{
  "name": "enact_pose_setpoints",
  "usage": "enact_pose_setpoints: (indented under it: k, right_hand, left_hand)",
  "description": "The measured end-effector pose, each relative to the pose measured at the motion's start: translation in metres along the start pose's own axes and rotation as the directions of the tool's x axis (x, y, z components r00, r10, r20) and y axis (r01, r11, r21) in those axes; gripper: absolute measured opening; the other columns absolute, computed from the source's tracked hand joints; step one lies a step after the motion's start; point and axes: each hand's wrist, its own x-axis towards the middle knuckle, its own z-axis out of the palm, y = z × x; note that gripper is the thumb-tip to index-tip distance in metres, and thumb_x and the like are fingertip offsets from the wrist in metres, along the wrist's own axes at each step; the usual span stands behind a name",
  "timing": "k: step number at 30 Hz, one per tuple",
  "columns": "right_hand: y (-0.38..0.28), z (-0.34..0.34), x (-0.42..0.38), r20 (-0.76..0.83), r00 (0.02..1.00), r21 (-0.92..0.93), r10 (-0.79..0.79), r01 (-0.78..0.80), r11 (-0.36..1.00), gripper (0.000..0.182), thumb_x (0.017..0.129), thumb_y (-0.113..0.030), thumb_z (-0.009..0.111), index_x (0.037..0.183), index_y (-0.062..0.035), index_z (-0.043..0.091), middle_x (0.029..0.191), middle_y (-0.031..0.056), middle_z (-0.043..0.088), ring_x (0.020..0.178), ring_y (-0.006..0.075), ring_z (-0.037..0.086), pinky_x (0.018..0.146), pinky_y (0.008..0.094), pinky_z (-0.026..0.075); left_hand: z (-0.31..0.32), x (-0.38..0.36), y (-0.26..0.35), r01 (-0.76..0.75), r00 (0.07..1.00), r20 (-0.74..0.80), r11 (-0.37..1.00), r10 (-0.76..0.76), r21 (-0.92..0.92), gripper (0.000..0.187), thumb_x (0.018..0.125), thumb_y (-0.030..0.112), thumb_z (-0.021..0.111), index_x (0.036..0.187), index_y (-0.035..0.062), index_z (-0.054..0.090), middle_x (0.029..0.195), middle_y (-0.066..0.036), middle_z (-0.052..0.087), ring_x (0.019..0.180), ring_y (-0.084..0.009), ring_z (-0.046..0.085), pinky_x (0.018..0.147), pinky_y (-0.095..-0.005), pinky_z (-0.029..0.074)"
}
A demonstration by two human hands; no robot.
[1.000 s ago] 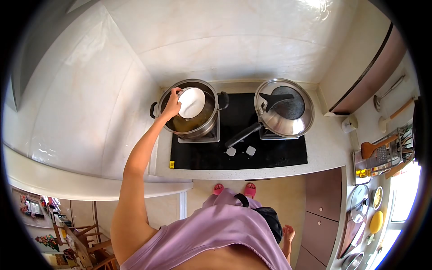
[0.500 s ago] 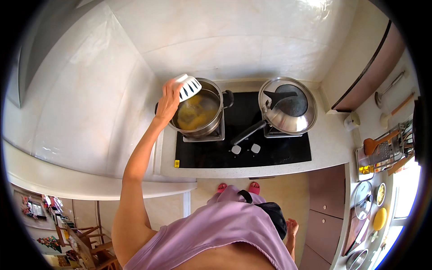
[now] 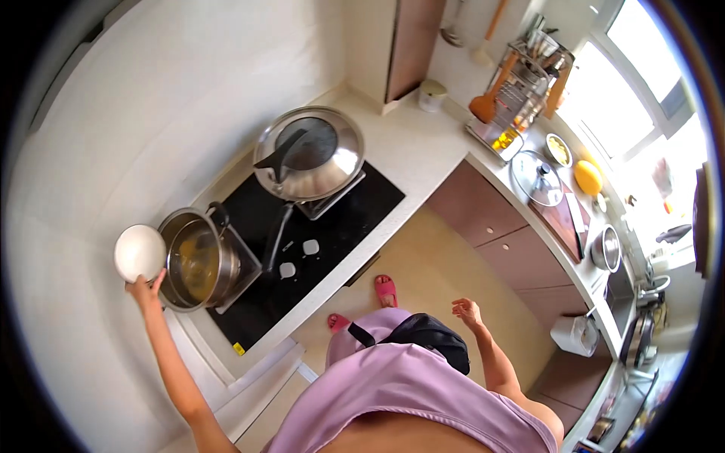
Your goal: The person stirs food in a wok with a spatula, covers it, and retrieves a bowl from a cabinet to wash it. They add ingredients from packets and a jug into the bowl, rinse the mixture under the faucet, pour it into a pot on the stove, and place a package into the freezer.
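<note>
My left hand (image 3: 144, 293) grips the rim of a white bowl (image 3: 140, 253), its inside turned toward me and looking bare. The bowl is beside the left rim of a steel pot (image 3: 225, 266) on the left burner. Yellowish food (image 3: 195, 268) lies in liquid in this pot. Away from the stove, my right hand (image 3: 467, 311) hangs in the air over the floor. Its fingers are loosely bent, slightly apart, with nothing seen in them.
A lidded pan (image 3: 332, 170) stands on the right burner, its long handle (image 3: 278, 238) pointing toward me. Along the right counter are a utensil rack (image 3: 521, 98), a glass lid (image 3: 537, 179), a yellow oval object (image 3: 587, 178), a knife (image 3: 576, 219) on a board and a steel bowl (image 3: 606, 248).
The bowl, tipped over the pot before, is now at its left side with its opening facing me. My view has turned to the right, and my right arm shows more fully.
</note>
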Motion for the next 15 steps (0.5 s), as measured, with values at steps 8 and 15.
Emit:
enact_pose_setpoints:
  k: [8,15]
  right_hand:
    - [0.050,-0.043,0.022,0.060,0.978,0.096,0.200,-0.206,0.974,0.024,0.089,-0.009,0.046,0.105,-0.0038,0.063,0.089,0.0091,0.068,0.081,0.0166,0.067,0.070,0.0290,0.055]
    - [0.067,-0.135,0.114,0.065,0.996,0.202,0.058,-0.070,0.977,0.021,0.091,-0.014,0.050,0.106,-0.0035,0.062,0.088,0.0074,0.067,0.081,0.0151,0.066,0.070,0.0273,0.052]
  left_hand:
    - [0.165,-0.155,0.028,0.570,0.696,0.647,0.789,-0.313,-0.231,0.046,0.082,-0.007,0.041,0.126,-0.0167,0.031,0.135,-0.027,0.037,0.126,-0.0410,0.037,0.107,-0.0538,0.035]
    - [0.470,-0.305,-0.176,0.852,0.297,0.789,0.522,-0.538,0.036,0.057,0.078,-0.013,0.041,0.131,0.0022,0.030,0.131,-0.023,0.034,0.119,-0.0423,0.041,0.093,-0.0666,0.044]
